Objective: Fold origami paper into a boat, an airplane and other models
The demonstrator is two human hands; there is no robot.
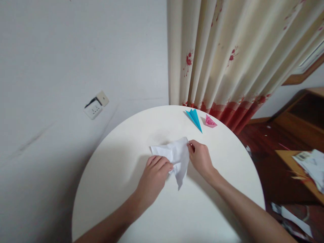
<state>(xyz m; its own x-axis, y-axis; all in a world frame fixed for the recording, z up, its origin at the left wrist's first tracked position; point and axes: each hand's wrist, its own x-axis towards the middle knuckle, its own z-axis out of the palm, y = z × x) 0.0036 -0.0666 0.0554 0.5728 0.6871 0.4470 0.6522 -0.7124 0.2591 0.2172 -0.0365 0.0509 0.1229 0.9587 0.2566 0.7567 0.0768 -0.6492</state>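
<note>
A white sheet of paper (pixel 177 158), partly folded and creased, lies near the middle of a round white table (pixel 121 189). My left hand (pixel 155 176) grips the paper's lower left part with curled fingers. My right hand (pixel 200 158) pinches its right edge between thumb and fingers. One pointed corner of the paper sticks out toward me, between the two hands.
A blue folded paper shape (pixel 194 118) and a small pink folded one (pixel 210 122) sit at the table's far edge. A curtain (pixel 227 57) hangs behind, and a wall socket (pixel 95 105) is on the left wall. Wooden furniture with papers (pixel 312 167) stands to the right.
</note>
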